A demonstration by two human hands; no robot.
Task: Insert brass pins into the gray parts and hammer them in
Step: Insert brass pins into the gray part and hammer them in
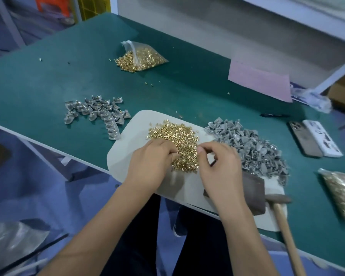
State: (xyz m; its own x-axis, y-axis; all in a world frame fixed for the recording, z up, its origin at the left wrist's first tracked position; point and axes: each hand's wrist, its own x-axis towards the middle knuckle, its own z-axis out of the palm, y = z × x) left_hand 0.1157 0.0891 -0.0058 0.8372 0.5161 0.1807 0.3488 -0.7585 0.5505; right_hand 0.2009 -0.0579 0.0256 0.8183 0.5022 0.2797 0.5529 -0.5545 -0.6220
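Gleaming brass pins (175,136) heaped loosely beside dull gray parts (253,144).

Bare forearms (112,222), no sleeves; dark navy trousers (147,246).

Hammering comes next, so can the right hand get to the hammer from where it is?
Probably yes. The hammer lies on the table's near edge, just right of the right hand, with only the dark block between them and its wooden handle unobstructed.

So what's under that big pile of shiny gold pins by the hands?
A pale flat mat lies under the loose heap of brass pins, over the green table. The mat right beneath the heap is covered.
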